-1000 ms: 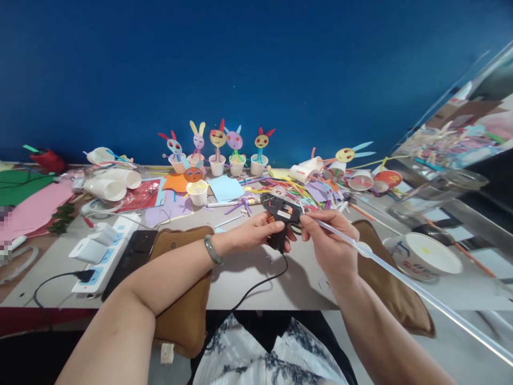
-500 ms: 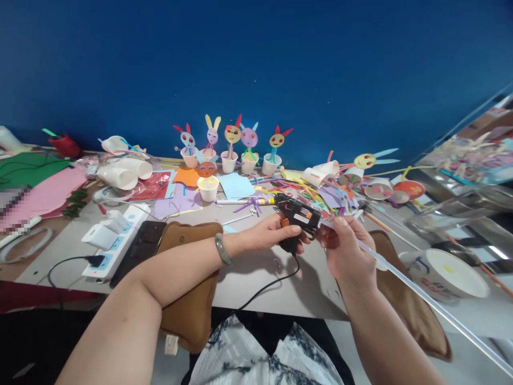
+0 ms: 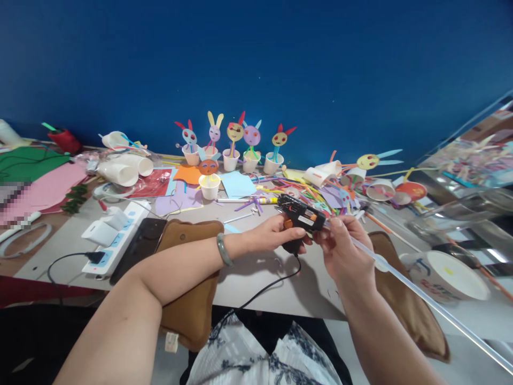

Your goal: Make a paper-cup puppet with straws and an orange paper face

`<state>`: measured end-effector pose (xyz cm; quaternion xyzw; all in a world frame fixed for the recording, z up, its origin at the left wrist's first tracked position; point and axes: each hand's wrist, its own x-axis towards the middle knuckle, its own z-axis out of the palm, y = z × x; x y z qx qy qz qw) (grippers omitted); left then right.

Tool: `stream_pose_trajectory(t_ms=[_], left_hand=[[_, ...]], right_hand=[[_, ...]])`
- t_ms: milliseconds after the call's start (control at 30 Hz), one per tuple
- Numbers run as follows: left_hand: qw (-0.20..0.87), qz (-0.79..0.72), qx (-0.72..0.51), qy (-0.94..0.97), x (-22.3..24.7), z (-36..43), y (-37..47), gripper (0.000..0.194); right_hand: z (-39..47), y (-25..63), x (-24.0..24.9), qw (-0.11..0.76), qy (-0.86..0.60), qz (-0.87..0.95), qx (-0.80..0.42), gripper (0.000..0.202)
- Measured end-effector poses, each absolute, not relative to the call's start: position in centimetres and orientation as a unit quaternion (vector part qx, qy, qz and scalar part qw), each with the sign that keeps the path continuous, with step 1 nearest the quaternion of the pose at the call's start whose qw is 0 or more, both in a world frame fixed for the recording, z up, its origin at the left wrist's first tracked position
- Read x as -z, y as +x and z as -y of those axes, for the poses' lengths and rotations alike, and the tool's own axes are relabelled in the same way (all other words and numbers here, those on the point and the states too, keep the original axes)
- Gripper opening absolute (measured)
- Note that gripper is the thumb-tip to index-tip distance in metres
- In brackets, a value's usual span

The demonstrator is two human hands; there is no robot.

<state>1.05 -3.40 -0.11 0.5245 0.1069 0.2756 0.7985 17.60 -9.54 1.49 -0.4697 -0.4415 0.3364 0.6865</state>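
Note:
My left hand (image 3: 282, 233) is closed round a black hot glue gun (image 3: 303, 214) with an orange trigger, its nozzle pointing left. A long translucent glue stick (image 3: 417, 286) runs from the rear of the gun down to the lower right. Pinched on that stick close behind the gun is my right hand (image 3: 345, 246). The black cord hangs from the gun's handle and curves down to the table's front edge. Behind the gun lie colourful pipe cleaners (image 3: 294, 187) in a loose pile. A paper cup (image 3: 209, 187) with an orange paper face stands to the left.
Several paper-face figures in cups (image 3: 231, 160) line the blue wall. At left are a white power strip (image 3: 120, 240), a black phone-like slab (image 3: 138, 248) and stacked paper cups (image 3: 120, 172). Brown cushions (image 3: 188, 299) hang over the front edge. A white tub (image 3: 444, 275) stands right.
My right hand has moved slightly closer to the glue gun's rear, with the glue stick still pinched. The camera view has shifted a little; the other things look unmoved.

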Motion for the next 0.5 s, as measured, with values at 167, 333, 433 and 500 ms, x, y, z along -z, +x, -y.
stream_pose_trajectory(t_ms=[167, 333, 433, 500], left_hand=[[0.806, -0.121, -0.28, 0.508, 0.1, 3.4, 0.9, 0.066], [0.806, -0.132, -0.276, 0.507, -0.3, 3.4, 0.9, 0.067], [0.803, -0.135, -0.281, 0.508, -0.5, 3.6, 0.9, 0.065], [0.801, -0.137, -0.281, 0.51, -0.7, 3.7, 0.8, 0.064]], right_hand=[[9.8, 18.1, -1.8, 0.704, -0.444, 0.392, -0.391, 0.037], [10.3, 18.0, -1.2, 0.733, -0.438, 0.4, -0.333, 0.025], [10.6, 17.5, -0.9, 0.752, -0.443, 0.415, -0.259, 0.026], [10.6, 17.2, -0.8, 0.759, -0.447, 0.42, -0.219, 0.028]])
